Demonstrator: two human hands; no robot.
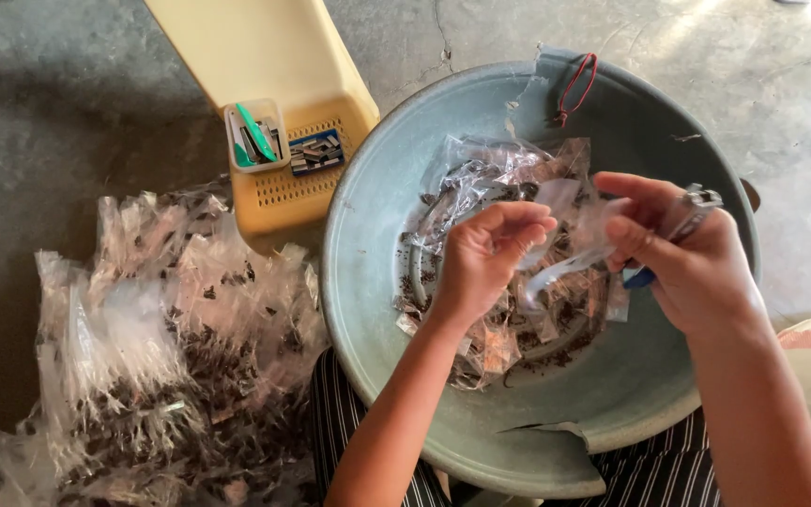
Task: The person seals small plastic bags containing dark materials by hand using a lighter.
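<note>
My left hand point(486, 261) and my right hand point(682, 258) hover over a large grey-blue basin point(631, 394) on my lap. Between them they pinch a small clear plastic packet point(570, 253); the left hand's fingertips grip its left edge. Besides the packet's right side, my right hand holds a small metal stapler-like tool point(696, 208) with a blue part showing under the palm. Inside the basin lie several clear packets point(509, 183) with dark bits in them.
A heap of filled clear packets point(161, 357) lies on the concrete floor at the left. A yellow plastic stool point(274, 103) lies behind it, carrying a small white box of tools point(257, 137) and staples point(316, 152). A red rubber band point(574, 86) hangs on the basin's cracked rim.
</note>
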